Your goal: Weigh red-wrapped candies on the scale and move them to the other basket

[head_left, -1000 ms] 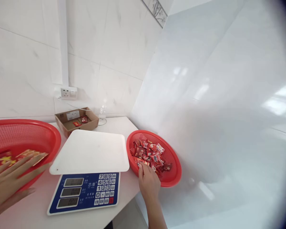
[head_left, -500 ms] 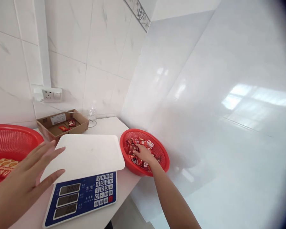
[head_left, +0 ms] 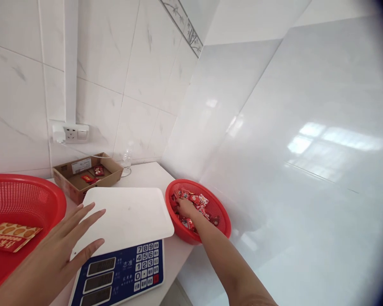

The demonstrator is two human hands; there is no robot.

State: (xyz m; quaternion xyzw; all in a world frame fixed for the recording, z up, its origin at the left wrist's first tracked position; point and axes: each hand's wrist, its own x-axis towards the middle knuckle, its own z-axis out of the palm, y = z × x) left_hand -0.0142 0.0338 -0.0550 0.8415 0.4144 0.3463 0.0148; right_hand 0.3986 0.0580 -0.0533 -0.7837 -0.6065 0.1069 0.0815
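My right hand (head_left: 185, 208) reaches into a small red basket (head_left: 221, 214) of red-wrapped candies (head_left: 198, 199) at the counter's right end; its fingers curl down among the wrappers and what they grip is hidden. My left hand (head_left: 62, 250) hovers flat with fingers spread, over the left edge of the white weighing pan (head_left: 130, 214) of a blue electronic scale (head_left: 124, 272). It holds nothing. Left of that hand stands a large red basket (head_left: 22, 197) with a red and gold packet (head_left: 9, 236) inside.
A shallow cardboard box (head_left: 110, 172) with a few red candies stands at the back by the tiled wall. A clear plastic bottle (head_left: 126, 161) is beside it, a wall socket (head_left: 70, 132) above. The counter edge drops off right of the small basket, beside a glossy white panel (head_left: 290, 170).
My left hand has left the large red basket and moved right to the scale pan. My right hand has pushed from the small basket's near rim deeper into the candies.
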